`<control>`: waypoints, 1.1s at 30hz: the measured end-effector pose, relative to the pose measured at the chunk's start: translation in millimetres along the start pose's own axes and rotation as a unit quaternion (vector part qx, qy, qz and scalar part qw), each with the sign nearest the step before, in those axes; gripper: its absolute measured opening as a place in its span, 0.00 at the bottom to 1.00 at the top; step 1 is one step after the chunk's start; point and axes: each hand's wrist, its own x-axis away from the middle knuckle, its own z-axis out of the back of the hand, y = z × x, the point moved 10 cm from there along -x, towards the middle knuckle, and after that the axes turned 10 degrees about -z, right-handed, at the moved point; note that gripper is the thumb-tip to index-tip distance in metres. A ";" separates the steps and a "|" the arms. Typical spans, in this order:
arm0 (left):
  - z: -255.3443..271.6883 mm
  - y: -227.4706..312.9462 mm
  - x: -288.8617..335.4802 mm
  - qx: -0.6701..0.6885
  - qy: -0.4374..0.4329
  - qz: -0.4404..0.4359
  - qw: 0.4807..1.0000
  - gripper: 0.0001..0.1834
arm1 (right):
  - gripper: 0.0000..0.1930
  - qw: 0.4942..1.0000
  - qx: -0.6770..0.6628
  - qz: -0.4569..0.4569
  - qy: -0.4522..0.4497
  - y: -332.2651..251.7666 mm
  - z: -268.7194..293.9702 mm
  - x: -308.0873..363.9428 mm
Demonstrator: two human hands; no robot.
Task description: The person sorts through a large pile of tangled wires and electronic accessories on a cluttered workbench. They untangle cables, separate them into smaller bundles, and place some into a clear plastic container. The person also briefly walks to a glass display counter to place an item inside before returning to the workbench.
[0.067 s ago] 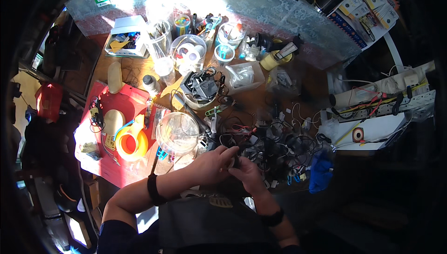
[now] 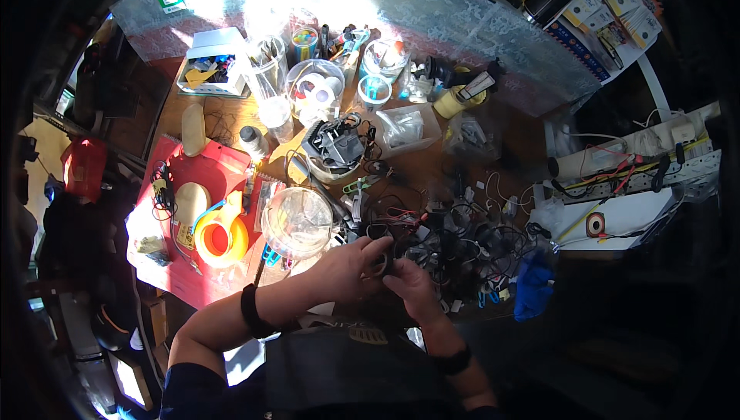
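Note:
My left hand (image 2: 348,267) and my right hand (image 2: 414,287) meet at the table's near edge, fingertips almost touching. Between them is a small dark looped cable (image 2: 388,260), partly hidden by the fingers. The left fingers are curled around it, and the right thumb and fingers pinch its other side. Just beyond lies a tangled heap of dark cables (image 2: 462,244) with small plugs and connectors. A round clear plastic tub (image 2: 297,223) stands beside my left hand.
A red mat (image 2: 179,270) at left bears an orange tape dispenser (image 2: 241,229). A basket of black adapters (image 2: 337,145) stands mid-table, with clear containers (image 2: 316,85) behind. A blue bag (image 2: 533,285) hangs at the right edge. A white board (image 2: 617,216) lies beyond.
The view has shifted slightly. My fingers have moved a little, and more of the dark loop shows between them.

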 end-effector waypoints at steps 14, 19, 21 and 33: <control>254.2 -166.8 -71.9 -0.335 0.280 0.176 0.882 0.30 | 0.09 0.986 0.047 -0.080 0.135 46.1 62.1 4.5; 264.0 -186.6 -89.6 -0.349 0.258 0.167 0.885 0.35 | 0.08 0.980 0.034 -0.101 0.169 49.0 72.7 10.2; 261.8 -188.7 -87.8 -0.357 0.218 0.176 0.891 0.34 | 0.08 0.979 0.030 -0.111 0.170 53.1 71.8 9.1; 163.3 -51.5 30.4 -0.123 0.176 -0.030 0.976 0.21 | 0.07 0.930 0.331 0.000 0.161 17.8 45.8 -33.8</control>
